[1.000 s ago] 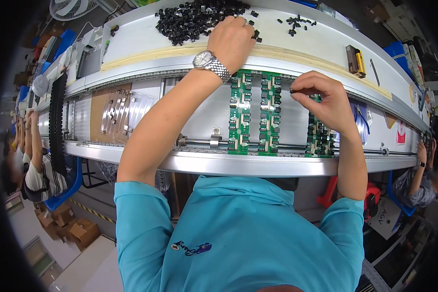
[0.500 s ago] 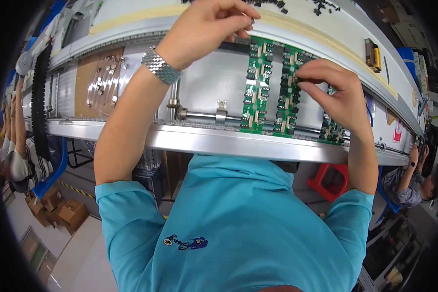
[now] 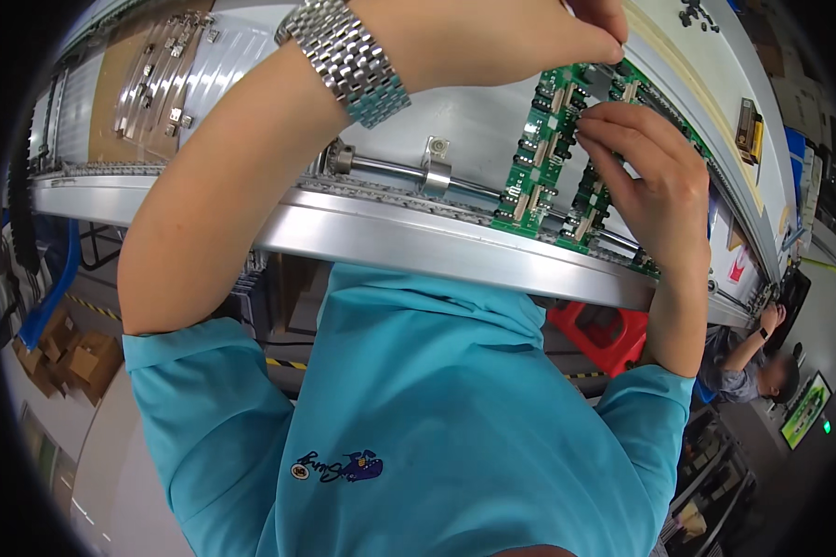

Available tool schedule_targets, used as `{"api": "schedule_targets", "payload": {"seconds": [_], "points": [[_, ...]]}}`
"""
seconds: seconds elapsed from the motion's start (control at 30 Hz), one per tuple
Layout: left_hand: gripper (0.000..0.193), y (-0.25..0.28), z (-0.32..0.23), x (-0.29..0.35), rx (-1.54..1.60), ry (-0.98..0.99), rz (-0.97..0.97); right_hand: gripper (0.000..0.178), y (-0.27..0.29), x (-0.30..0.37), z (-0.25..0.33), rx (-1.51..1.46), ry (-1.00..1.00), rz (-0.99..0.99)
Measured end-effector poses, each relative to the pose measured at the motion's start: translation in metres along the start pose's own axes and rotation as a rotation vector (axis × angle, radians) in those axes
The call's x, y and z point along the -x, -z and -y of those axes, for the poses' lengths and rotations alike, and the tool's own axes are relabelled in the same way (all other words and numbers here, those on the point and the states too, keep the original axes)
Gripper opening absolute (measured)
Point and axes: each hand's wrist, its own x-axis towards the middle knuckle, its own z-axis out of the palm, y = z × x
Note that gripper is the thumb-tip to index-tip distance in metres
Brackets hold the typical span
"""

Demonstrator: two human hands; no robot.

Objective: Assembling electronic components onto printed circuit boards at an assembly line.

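Strips of green circuit board lie across the conveyor rails, fitted with rows of small black components. My left hand (image 3: 539, 39) reaches over the far end of the leftmost green board (image 3: 528, 176); its thumb and fingers are pinched together, and the top edge of the picture cuts part of it off. What it pinches is too small to make out. Close by, my right hand (image 3: 658, 176) bends over the second green board (image 3: 583, 221). Its thumb and fingertips come together beside the black components, hiding part of that board and whatever is between them.
A silver rail (image 3: 381, 243) runs along the near side, with a metal shaft (image 3: 390, 167) behind it. Clear tubes (image 3: 163, 84) with small metal parts lie at left. Black parts (image 3: 697, 15) and a dark yellow-marked box (image 3: 749, 130) sit beyond the far rail. A red stool (image 3: 608, 334) stands below.
The view has shifted, so the boards appear farther right. My left hand has moved right, over the boards' far ends. My right fingertips have shifted left relative to the second board.
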Motion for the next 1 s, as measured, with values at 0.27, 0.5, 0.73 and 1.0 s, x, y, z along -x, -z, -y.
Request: {"api": "schedule_targets", "payload": {"seconds": [0.27,0.5,0.73,1.0], "points": [[0.015,0.001,0.005,0.005,-0.183,-0.036,0.004,0.012,-0.006,0.000,-0.004,0.000,0.016,-0.012],[0.012,-0.008,0.008,0.009,-0.508,-0.145,-0.020,0.015,0.005,0.001,-0.001,-0.071,-0.048,0.016],[0.008,-0.014,0.014,0.009,-0.674,-0.266,0.065,0.017,0.017,0.009,-0.013,-0.179,-0.097,-0.104],[0.003,-0.020,-0.002,0.013,-0.852,-0.308,0.067,0.018,0.018,0.013,-0.023,-0.227,-0.049,-0.135]]}}
